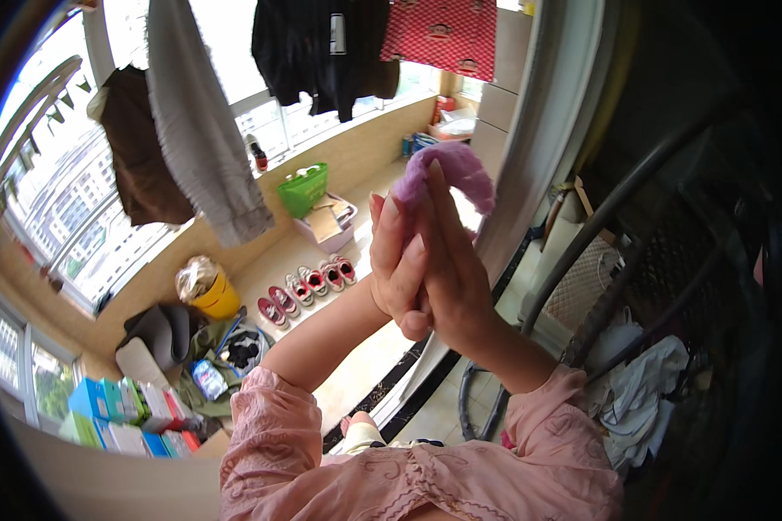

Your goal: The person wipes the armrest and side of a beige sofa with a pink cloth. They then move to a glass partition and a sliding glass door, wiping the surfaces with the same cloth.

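A fluffy purple cloth (454, 165) sticks out above my raised hands and droops over to the right. My left hand (393, 278) and my right hand (450, 282) press together with the lower part of the cloth between them. The fingers of both hands point up, and the left thumb and fingers wrap partly round the right hand. How much cloth lies between the palms is hidden.
Beside the windows hang brown trousers (139, 148), grey trousers (202, 130), a black jacket (317, 52) and a red patterned cloth (443, 39). Several shoes (304, 285), a yellow bucket (217, 298) and a pale bin (330, 221) stand on the floor. A dark curved frame (599, 221) rises at right.
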A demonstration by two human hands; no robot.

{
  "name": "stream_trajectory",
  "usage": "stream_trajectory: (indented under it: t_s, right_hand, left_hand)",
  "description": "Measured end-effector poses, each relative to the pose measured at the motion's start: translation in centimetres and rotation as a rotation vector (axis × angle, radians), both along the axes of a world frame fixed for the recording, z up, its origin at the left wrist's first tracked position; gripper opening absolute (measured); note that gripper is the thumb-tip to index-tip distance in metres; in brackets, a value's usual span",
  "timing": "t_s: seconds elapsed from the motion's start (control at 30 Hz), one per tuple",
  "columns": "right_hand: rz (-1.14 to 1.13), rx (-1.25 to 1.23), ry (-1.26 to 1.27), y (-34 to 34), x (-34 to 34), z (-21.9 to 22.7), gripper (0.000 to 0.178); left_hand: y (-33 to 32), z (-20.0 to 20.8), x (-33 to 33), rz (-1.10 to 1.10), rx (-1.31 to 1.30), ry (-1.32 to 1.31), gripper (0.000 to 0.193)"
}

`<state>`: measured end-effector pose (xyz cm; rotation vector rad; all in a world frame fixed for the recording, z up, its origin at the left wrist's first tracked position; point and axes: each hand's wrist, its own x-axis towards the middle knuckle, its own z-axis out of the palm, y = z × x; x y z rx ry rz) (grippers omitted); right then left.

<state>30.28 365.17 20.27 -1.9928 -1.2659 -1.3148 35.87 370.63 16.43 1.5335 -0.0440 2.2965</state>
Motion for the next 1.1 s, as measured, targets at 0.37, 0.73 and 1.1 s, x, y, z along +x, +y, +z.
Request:
stream_trajectory:
  t_s: [0.37, 0.73, 1.1]
  right_hand:
    - [-0.316, 0.698, 0.423, 3.3, 10.1, -6.1, 0.048]
    - [-0.407, 1.03, 0.31, 0.7, 18.3, -7.2, 0.039]
    - [-0.575, 0.82, 0.105, -6.8, 25.6, -7.0, 0.061]
  left_hand:
    - [4.8, -0.7, 13.4, -1.354, 0.843, 0.185, 0.06]
    - [0.6, -3.1, 21.7, -1.663, 0.732, 0.462, 0.049]
    - [-7.9, -0.2, 29.9, -2.547, 0.759, 0.964, 0.048]
